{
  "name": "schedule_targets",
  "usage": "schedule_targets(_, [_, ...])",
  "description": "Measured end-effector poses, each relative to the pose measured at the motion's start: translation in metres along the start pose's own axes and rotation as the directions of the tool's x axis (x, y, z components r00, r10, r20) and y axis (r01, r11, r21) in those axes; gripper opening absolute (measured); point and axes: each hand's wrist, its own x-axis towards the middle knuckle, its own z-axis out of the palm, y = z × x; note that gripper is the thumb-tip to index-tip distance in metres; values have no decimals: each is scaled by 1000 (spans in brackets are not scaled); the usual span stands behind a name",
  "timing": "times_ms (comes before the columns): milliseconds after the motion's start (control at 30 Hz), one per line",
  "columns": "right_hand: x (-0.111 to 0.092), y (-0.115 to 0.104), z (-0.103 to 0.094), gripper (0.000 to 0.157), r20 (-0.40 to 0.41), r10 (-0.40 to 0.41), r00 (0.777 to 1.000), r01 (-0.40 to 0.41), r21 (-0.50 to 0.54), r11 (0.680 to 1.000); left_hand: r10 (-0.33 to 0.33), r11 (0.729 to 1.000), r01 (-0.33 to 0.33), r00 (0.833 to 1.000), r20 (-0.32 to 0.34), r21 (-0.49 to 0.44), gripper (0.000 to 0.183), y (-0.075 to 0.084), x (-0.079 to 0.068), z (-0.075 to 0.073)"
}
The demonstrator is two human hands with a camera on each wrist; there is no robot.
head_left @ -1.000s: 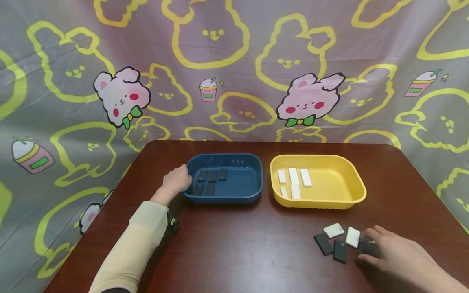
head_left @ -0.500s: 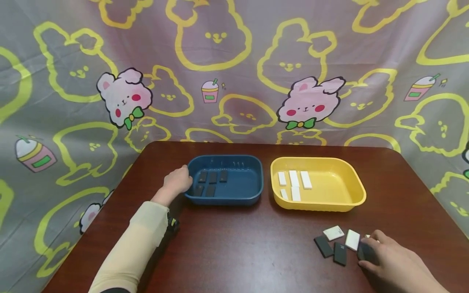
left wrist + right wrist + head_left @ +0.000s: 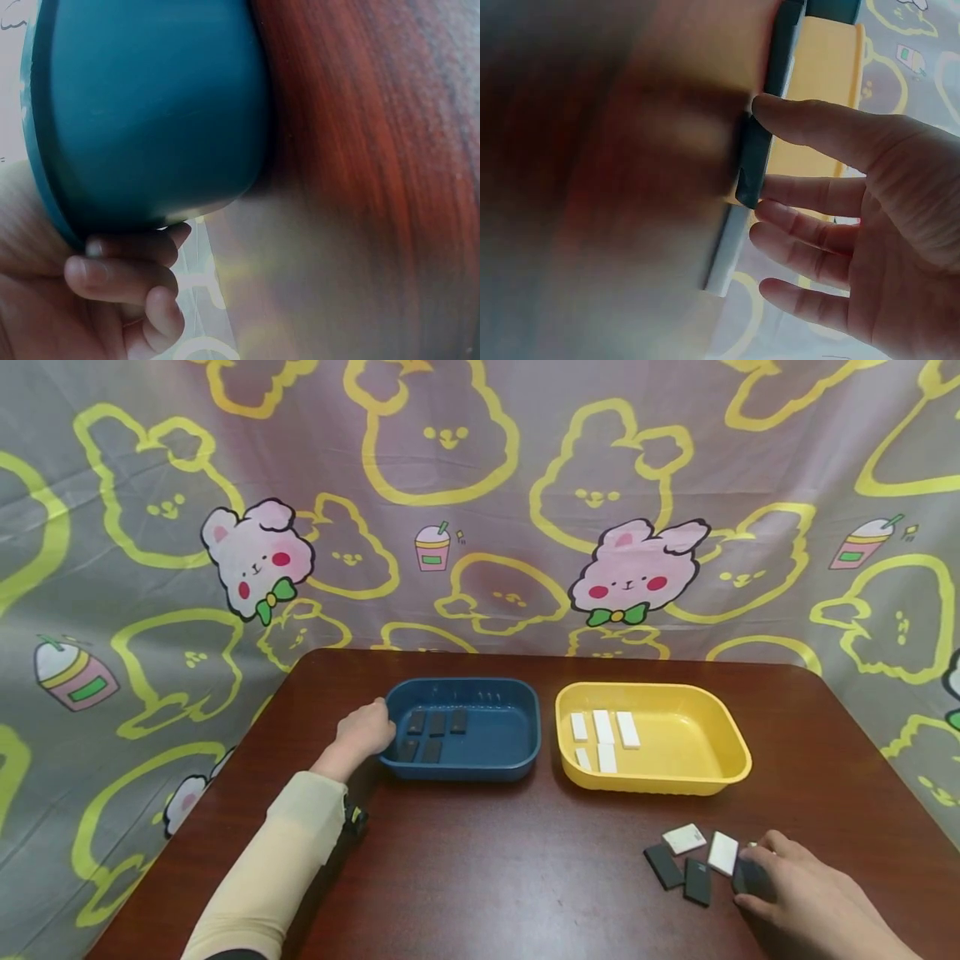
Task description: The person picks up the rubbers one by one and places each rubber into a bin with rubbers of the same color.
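Note:
My left hand (image 3: 363, 728) grips the left rim of the blue tray (image 3: 498, 735); in the left wrist view its fingers (image 3: 124, 274) curl against the tray's outer wall. Several black tiles lie at that tray's left side. At the front right, my right hand (image 3: 813, 889) pinches a black rectangular tile (image 3: 750, 878) low over the table, with the thumb (image 3: 814, 124) on it in the right wrist view. Close beside it lie a white tile (image 3: 723, 853), another white tile (image 3: 684, 838) and two black tiles, a nearer one (image 3: 697, 882) and a left one (image 3: 663, 866).
A yellow tray (image 3: 682, 743) stands right of the blue one, with several white tiles at its left. Both trays sit on the brown wooden table (image 3: 480, 877). A patterned curtain (image 3: 480, 527) hangs behind and along the sides.
My right fingers have closed in slightly on the black tile, which shows more plainly between them. The left hand and both trays have stayed in place.

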Motion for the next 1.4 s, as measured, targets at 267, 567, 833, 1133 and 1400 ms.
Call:
schedule_targets(267, [0, -6, -24, 46, -57, -14, 998, 15, 19, 1000, 5, 1000, -5, 1000, -16, 3, 47, 1, 0, 1])
schedule_targets(567, [16, -46, -75, 51, -266, -229, 936, 230, -28, 973, -5, 1000, 6, 1000, -5, 9, 48, 0, -2, -1])
schedule_targets(833, [55, -97, -114, 52, -257, -393, 883, 396, -42, 917, 4, 1000, -4, 1000, 7, 6, 53, 0, -1, -1])
schedule_targets(1133, [119, -146, -128, 51, -226, -501, 835, 511, -17, 859, 7, 1000, -7, 1000, 7, 2, 53, -1, 1, 1])
schedule_targets(1400, [163, -185, -123, 53, -152, -583, 798, 577, -84, 812, 0, 1000, 0, 1000, -8, -1, 46, -1, 2, 1])
